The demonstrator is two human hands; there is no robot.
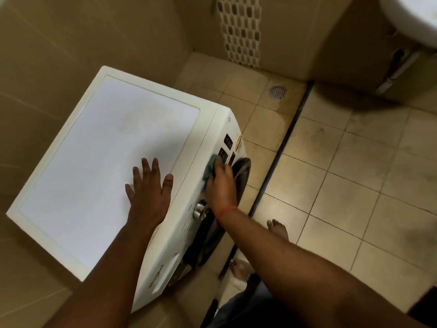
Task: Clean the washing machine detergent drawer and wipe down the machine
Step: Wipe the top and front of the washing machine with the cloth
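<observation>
step: wiping control panel | right hand [221, 183] grips blue cloth [210, 169], pressing it on the washing machine [106, 150] front beside the dial [200, 210] | left hand [147, 188] flat, fingers spread on lid, likely bracing | detergent drawer [165, 271] closed, lower left

The washing machine [101, 147] under my palm has a smooth, faintly glossy white top and a cream plastic frame. Its dial [200, 210] looks like shiny metal, its door [241, 171] like dark glossy plastic. My cloth [210, 168] is soft teal fabric. The floor tiles [350, 176] are matt beige, the drain cover [278, 92] perforated metal.
</observation>
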